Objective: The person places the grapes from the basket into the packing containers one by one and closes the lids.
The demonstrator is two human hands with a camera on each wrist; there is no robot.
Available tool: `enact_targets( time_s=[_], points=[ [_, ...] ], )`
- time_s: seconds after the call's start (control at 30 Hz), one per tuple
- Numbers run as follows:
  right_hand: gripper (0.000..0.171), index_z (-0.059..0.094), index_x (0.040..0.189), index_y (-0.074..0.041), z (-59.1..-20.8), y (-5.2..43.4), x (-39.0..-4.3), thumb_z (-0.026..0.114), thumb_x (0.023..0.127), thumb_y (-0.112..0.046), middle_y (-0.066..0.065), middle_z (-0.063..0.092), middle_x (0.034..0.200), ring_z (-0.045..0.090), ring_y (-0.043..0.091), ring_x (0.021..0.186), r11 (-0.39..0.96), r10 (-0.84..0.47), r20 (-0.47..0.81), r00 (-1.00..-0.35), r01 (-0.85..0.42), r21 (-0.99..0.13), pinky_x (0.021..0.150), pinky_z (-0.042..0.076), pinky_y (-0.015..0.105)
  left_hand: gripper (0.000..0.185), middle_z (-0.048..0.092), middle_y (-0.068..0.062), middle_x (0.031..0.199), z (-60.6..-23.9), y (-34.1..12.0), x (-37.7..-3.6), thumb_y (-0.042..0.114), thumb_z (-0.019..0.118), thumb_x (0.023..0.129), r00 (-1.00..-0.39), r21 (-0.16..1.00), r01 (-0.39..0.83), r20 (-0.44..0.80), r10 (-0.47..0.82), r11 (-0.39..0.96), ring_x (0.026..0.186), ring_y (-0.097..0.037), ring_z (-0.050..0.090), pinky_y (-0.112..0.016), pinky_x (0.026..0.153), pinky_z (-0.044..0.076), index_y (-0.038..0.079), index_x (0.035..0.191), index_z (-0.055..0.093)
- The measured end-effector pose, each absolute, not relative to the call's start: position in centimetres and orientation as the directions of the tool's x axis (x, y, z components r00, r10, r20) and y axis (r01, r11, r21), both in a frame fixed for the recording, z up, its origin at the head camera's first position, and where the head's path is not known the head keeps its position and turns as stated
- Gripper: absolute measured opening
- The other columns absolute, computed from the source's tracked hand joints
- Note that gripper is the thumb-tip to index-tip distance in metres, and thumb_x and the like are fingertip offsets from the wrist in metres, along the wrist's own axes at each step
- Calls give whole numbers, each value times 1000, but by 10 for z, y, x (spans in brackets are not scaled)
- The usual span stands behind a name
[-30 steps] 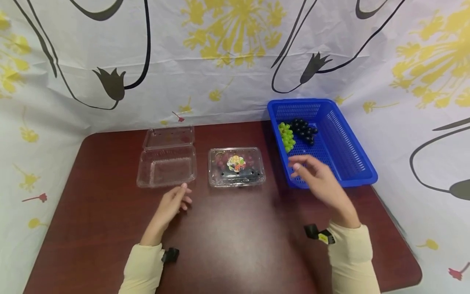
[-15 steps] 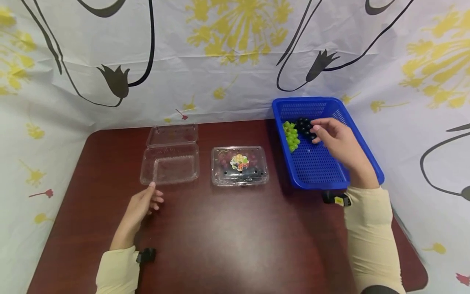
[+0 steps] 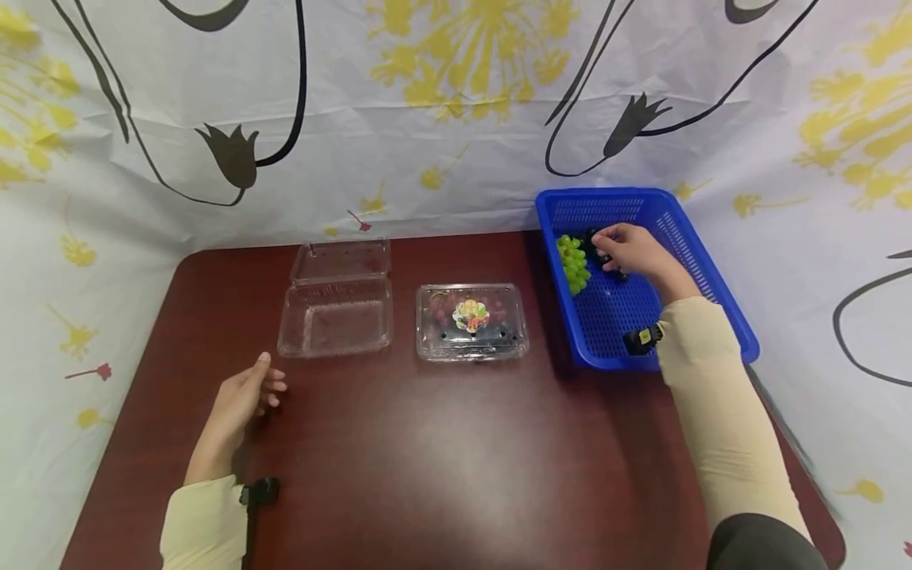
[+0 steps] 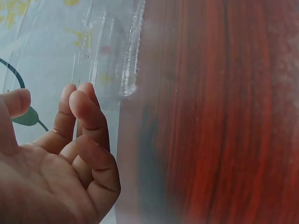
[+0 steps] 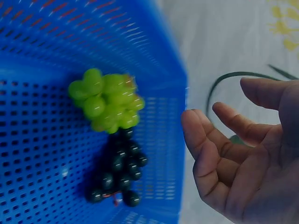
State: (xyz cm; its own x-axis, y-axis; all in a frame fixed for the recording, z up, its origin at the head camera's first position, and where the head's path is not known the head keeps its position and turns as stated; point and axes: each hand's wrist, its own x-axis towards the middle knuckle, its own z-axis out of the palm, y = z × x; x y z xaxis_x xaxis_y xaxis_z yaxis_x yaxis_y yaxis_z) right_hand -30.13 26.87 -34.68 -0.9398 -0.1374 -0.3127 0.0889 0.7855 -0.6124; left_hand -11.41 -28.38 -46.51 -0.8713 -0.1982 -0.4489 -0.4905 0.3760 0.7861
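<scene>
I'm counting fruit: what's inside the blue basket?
Inside the blue basket are green grapes and black grapes. In the head view, the right hand covers some black grapes; whatever lies beneath both bunches is hidden.

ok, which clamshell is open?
The clear clamshell nearer the left hand: its lid is folded back on the far side. The other clamshell, toward the blue basket, is closed and bears a flower-shaped sticker.

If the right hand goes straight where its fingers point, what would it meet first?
Probably the black grapes in the blue basket, though their depth below the right hand is unclear.
</scene>
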Motion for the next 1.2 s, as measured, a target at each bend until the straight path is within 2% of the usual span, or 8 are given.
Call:
enact_targets(
  time_s=[0.1, 0.2, 0.47, 0.67, 0.9, 1.2],
  points=[
    [58, 40, 139, 4, -359, 271, -308, 37, 103, -41, 31, 48, 134, 64, 33, 104, 787, -144, -351, -925, 108, -608, 83, 51, 43, 77, 62, 15, 78, -466, -285, -116, 64, 27, 97, -865, 780, -502, -457, -209, 374, 68, -5, 57, -29, 65, 44, -4, 121, 56],
    [58, 38, 140, 4, -368, 272, -312, 38, 103, -40, 31, 46, 135, 59, 38, 112, 775, -140, -384, -913, 141, -616, 96, 44, 55, 76, 63, 16, 77, -466, -285, -118, 63, 29, 98, -862, 782, -507, -456, -220, 363, 67, -4, 57, -28, 65, 44, -4, 120, 56],
    [58, 35, 142, 6, -384, 278, -320, 39, 103, -37, 31, 43, 134, 53, 43, 118, 782, -134, -449, -884, 184, -596, 99, 42, 54, 72, 61, 19, 74, -469, -286, -125, 62, 33, 97, -860, 792, -509, -451, -239, 337, 66, -3, 56, -27, 64, 43, -3, 117, 57],
    [72, 14, 149, 9, -390, 278, -328, 38, 103, -40, 35, 29, 146, 48, 46, 125, 793, -146, -525, -839, 218, -569, 104, 38, 56, 69, 61, 19, 74, -471, -284, -129, 60, 35, 98, -860, 797, -508, -448, -245, 326, 66, -2, 55, -26, 63, 43, -3, 117, 56],
    [86, 1, 149, 13, -408, 277, -334, 41, 101, -46, 38, 11, 152, 51, 47, 123, 810, -137, -566, -813, 237, -537, 93, 48, 48, 71, 61, 19, 75, -474, -281, -131, 64, 39, 94, -858, 792, -513, -455, -239, 331, 67, -2, 54, -26, 63, 43, -2, 116, 57],
    [85, 5, 149, 13, -423, 277, -337, 42, 100, -47, 36, 19, 152, 47, 47, 127, 767, -135, -592, -794, 294, -570, 102, 41, 52, 69, 62, 17, 76, -473, -279, -136, 62, 43, 94, -861, 792, -508, -452, -234, 339, 67, -3, 54, -26, 63, 43, -2, 117, 57]
  ],
)
